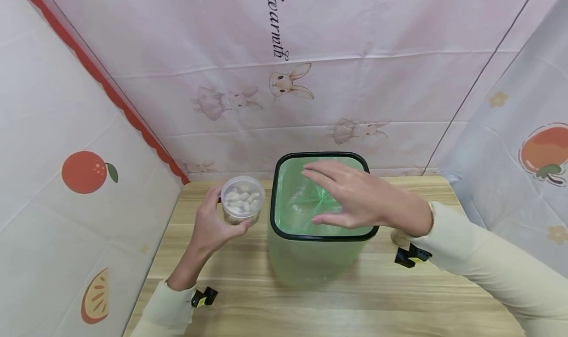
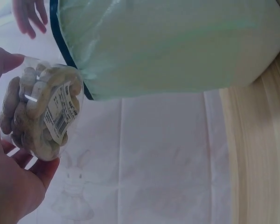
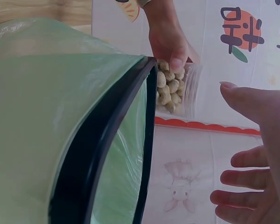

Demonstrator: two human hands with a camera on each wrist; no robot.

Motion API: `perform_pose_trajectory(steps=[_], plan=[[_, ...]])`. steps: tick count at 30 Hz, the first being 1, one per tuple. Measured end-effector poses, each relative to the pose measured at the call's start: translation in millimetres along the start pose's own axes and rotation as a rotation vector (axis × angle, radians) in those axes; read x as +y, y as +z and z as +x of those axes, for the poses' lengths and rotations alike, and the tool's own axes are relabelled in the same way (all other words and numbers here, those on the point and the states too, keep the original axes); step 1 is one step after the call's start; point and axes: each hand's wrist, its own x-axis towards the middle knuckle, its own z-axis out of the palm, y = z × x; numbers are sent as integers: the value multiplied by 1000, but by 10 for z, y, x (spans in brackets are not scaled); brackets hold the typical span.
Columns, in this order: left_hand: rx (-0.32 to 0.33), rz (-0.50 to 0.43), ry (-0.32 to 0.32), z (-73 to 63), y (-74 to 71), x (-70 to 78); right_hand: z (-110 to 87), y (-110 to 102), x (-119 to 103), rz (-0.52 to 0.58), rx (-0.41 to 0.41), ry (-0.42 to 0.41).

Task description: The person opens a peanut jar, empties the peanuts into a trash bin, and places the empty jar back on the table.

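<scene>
My left hand (image 1: 213, 226) grips a clear plastic jar (image 1: 228, 214) of unshelled peanuts (image 1: 241, 199), thumb on the near side and fingers around the far side. A printed barcode label (image 2: 61, 113) shows on the jar in the left wrist view. To the right of the jar stands a bin (image 1: 301, 263) with a black rim (image 1: 319, 238) and a green bag (image 1: 293, 199) inside. Over the bin's mouth is my right hand (image 1: 350, 194), fingers extended and thumb apart, with nothing between them. The right hand hides part of the bag.
A wooden table (image 1: 239, 297) carries the bin. Behind it hangs a pink rabbit-print cloth (image 1: 177, 105), with fruit-print cloth (image 1: 49, 219) at the sides. Partly behind the right sleeve (image 1: 470, 248) lies a small round pale-brown thing (image 1: 398, 237).
</scene>
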Motion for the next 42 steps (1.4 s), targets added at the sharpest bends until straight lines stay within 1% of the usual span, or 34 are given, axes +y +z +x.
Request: perform_pose_trajectory(steps=[6,10,17,22,27,34,42], plan=[[-4,-23,16,40,-3,89,44,9,-47,43,-16,7],[14,-34,38,47,7,135,70,8,-99,82,-18,15],[40,-58,114,68,50,232,139,17,-198,145,-28,79],[48,-58,164,87,73,284,200,42,-247,162,-47,125],[69,-49,233,119,99,317,265,73,-287,174,-32,150],[98,8,320,162,133,344,356,112,-323,184,-4,161],[186,136,467,206,218,399,396,148,-330,221,-4,208]])
